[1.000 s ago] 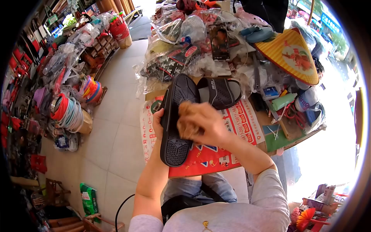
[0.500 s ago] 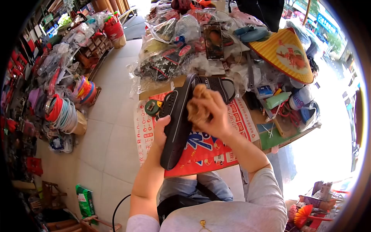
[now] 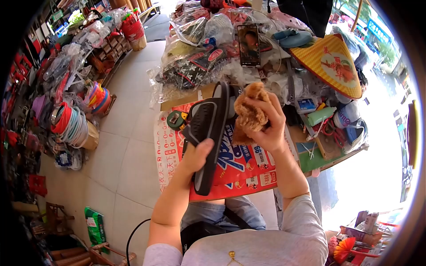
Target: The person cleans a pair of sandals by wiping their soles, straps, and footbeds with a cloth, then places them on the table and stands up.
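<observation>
My left hand (image 3: pixel 195 156) is wrapped round a black slide sandal (image 3: pixel 214 137), held up on edge with its perforated strap to the left and the side of its sole towards me. Bunched in my right hand (image 3: pixel 273 124) is a fuzzy brown cloth (image 3: pixel 251 108), just right of the sandal and apart from it. Beneath both hands lies a red printed sheet (image 3: pixel 222 181) on the table. Another black sandal is mostly hidden behind the cloth. Close to the held sandal's left side sits a green and black tape measure (image 3: pixel 176 120).
Plastic-wrapped footwear (image 3: pixel 191 68) is heaped at the back of the table, with a phone (image 3: pixel 249 46) propped against it. To the right are a yellow conical hat (image 3: pixel 330 62) and a green bottle (image 3: pixel 321 115). Crowded goods, including a bucket of hoses (image 3: pixel 75 126), line the left side.
My right hand has drawn the cloth off the sandal, up and to the right. My left hand has tilted the sandal, turning its sole edge more towards me.
</observation>
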Tool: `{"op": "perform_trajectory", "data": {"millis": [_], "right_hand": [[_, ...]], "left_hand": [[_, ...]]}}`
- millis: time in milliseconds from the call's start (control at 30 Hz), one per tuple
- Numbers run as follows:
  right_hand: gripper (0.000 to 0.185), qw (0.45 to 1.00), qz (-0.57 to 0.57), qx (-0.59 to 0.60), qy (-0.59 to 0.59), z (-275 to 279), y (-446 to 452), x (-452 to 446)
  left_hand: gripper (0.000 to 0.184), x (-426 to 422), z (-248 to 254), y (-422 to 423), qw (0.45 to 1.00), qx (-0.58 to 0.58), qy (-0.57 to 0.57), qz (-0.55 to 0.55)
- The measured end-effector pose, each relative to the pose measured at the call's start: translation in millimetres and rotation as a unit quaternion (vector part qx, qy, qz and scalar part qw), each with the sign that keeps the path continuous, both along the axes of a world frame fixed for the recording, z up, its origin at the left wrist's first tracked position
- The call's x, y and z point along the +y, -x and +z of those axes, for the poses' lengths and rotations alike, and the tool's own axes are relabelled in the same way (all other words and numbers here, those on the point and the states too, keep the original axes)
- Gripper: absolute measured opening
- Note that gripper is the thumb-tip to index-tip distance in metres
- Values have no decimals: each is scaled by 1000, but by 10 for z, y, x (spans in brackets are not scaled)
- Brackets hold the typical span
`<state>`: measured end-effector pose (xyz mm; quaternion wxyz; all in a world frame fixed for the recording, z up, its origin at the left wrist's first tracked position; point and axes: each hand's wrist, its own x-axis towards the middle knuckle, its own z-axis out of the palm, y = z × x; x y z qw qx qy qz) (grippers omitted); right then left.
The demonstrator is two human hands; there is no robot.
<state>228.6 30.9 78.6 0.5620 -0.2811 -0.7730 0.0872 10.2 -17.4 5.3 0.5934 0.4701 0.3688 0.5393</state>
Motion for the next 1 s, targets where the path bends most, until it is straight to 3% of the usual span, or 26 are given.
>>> {"op": "perform_trajectory", "data": {"millis": [33,100,133,167,233,300,367,433,500,567,600,667,733,800,900,967,1000], "right_hand": [[53,1000,0,-1,0,21,8,-10],[52,982,55,-170,-54,65,67,-51],[50,980,32,-186,-61,125,104,-146],[50,980,35,-187,-61,114,94,-187],[46,949,262,-163,57,114,60,-255],[43,937,290,-185,59,199,115,-310],[42,957,238,-163,15,253,94,-292],[39,986,75,-138,-52,337,56,-158],[39,991,-10,-128,-48,318,83,-32],[39,986,71,-135,-61,188,151,-12],[41,985,78,-139,-62,157,207,-114],[41,975,154,-151,-56,86,278,-318],[41,968,191,-155,-51,32,298,-508],[39,953,223,-197,-53,6,278,-631],[38,967,204,-136,-67,109,158,-415],[40,983,37,-115,-135,214,154,-221],[41,984,16,-132,-117,210,177,-180]], "left_hand": [[50,0,37,-76,998,56,-22,14],[48,37,121,-184,930,188,-316,-23],[48,13,90,-155,945,219,-243,-24],[48,58,-53,-83,945,219,-242,-21],[54,155,-333,50,965,130,-209,-93],[62,165,-320,92,976,104,-162,-97],[72,164,-292,54,985,94,-125,-67],[78,170,-262,-29,989,68,-122,-44],[72,175,-70,-67,963,108,-236,-74],[74,238,-295,-30,955,127,-264,-34],[76,284,-571,66,981,58,-160,-93],[80,278,-677,61,987,-76,-77,-122],[82,239,-553,-67,986,-120,-68,-94],[84,207,-287,-56,988,-39,-134,-59],[78,246,-461,-35,990,-27,-116,-80],[72,260,-494,-45,989,-4,-112,-93],[71,224,-362,-69,988,4,-139,-69]]}}
